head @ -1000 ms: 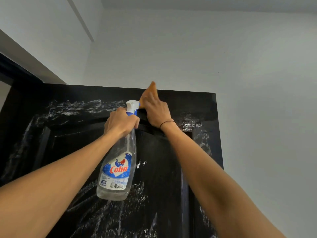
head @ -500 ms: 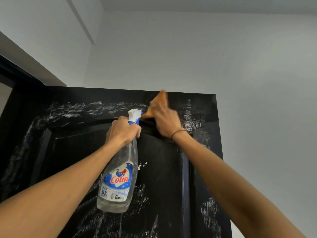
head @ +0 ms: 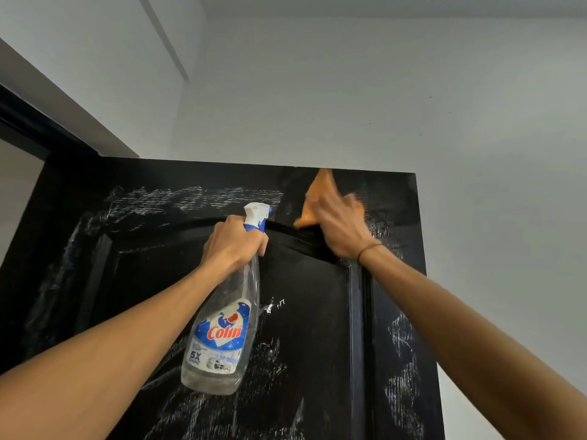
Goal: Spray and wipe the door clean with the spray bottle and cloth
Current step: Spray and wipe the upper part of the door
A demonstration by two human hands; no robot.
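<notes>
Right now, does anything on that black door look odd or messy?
Yes: white streaky smears cover the door, along the top left and down the right edge. The orange cloth under the right hand is blurred.

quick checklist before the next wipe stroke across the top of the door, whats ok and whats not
1. Cloth in hand: ok. The right hand presses the orange cloth on the door near its top edge.
2. Bottle secure: ok. The left hand grips the neck of the spray bottle.
3. Nozzle faces the door: ok, it points at the top rail.
4. Liquid left: ok, some shows low in the clear bottle.
5. Top rail clean: not ok. White streaks remain left of the cloth.
6. Right edge clean: not ok. White smears remain below the right arm.
</notes>
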